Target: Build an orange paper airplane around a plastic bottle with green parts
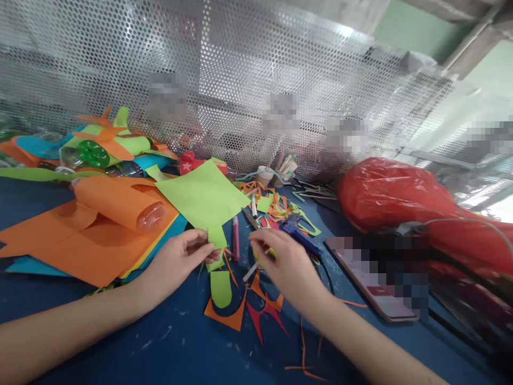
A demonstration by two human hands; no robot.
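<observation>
My left hand (192,254) is closed, thumb and fingers pinching the edge of a narrow light-green paper strip (216,238). A large light-green paper sheet (202,192) is just beyond it. My right hand (286,262) is curled with its fingertips bent together; whatever lies between them is too small or hidden to make out. Scissors (251,218) are under and beyond the right fingers, with a bit of yellow handle showing. Between the hands lies a pink marker (236,239). Nearer me, a rounded green paper piece (220,289) rests by an orange cut-out scrap (232,318).
Orange paper sheets (80,251) and an orange-wrapped plastic bottle (116,200) are at left. A blue glue gun (300,235), a phone (372,283) and a red plastic bag (393,195) are at right. Paper scraps (276,208) lie before a perforated metal screen (248,69).
</observation>
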